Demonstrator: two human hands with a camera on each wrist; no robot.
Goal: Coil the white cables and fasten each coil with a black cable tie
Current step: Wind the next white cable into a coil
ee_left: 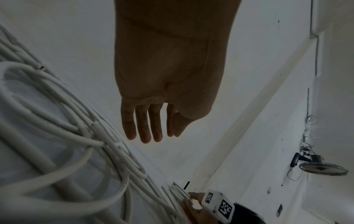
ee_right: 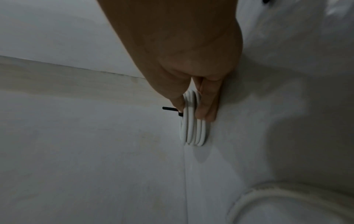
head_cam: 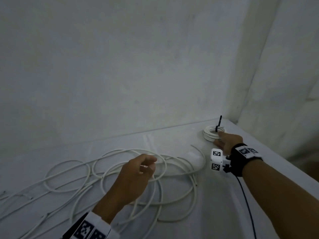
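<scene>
Right hand (head_cam: 227, 141) at the far right corner of the counter (head_cam: 224, 213), grasping the coil (head_cam: 211, 133) — thumb on one face, fingers (ee_right: 207, 106) on the other, seen edge-on from the right wrist. Coil (ee_right: 193, 130) small and tight, several white turns, resting on the counter close to the wall (head_cam: 120, 57). Black tie (head_cam: 218, 124) cinched round the coil's far side, tail standing up past the turns; same tie (ee_right: 171, 109) jutting out beside the thumb in the right wrist view.

Left hand (head_cam: 138, 171) above the loose cables (head_cam: 96, 171), mid-counter. From the head view, fingers loosely bent, thumb near the forefinger; from the left wrist, hand (ee_left: 164, 94) released, fingers (ee_left: 143, 128) hanging nearly straight, grasping nothing, clear of the strands below.

Loose cables (ee_left: 63, 121) spread in wide overlapping loops across the left and middle of the counter — uncoiled, untied, cut ends visible at the near left. One strand curving toward the right wrist camera (head_cam: 216, 160). Thin dark lead (head_cam: 246, 204) trailing from the right wrist strap toward the near edge.

Fan (ee_left: 321, 166) mounted on the wall, visible from the left wrist only.
</scene>
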